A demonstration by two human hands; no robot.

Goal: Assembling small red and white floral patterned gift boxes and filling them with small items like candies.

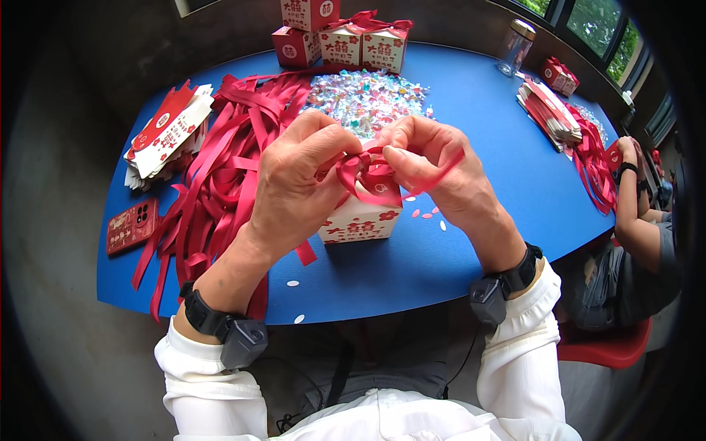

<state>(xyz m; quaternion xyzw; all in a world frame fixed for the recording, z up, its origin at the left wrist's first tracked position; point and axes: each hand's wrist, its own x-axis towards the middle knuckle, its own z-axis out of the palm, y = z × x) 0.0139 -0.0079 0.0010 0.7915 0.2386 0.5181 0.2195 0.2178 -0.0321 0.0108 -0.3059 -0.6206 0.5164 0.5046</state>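
Both hands' fingers (401,158) pinch a glossy red ribbon (368,176) — looped into a bow — atop a small white-and-red box (360,220).

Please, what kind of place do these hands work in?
Probably a craft or packing table for party favours. On the blue table both hands tie a red ribbon on a small gift box, beside loose ribbons, flat unfolded boxes and finished boxes.

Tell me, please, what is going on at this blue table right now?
A person is tying a red ribbon into a bow on top of a small red-and-white box. The left hand and right hand both pinch the ribbon's loops. Loose ribbons lie to the left, finished boxes stand behind, and another person's arm rests at the table's right.
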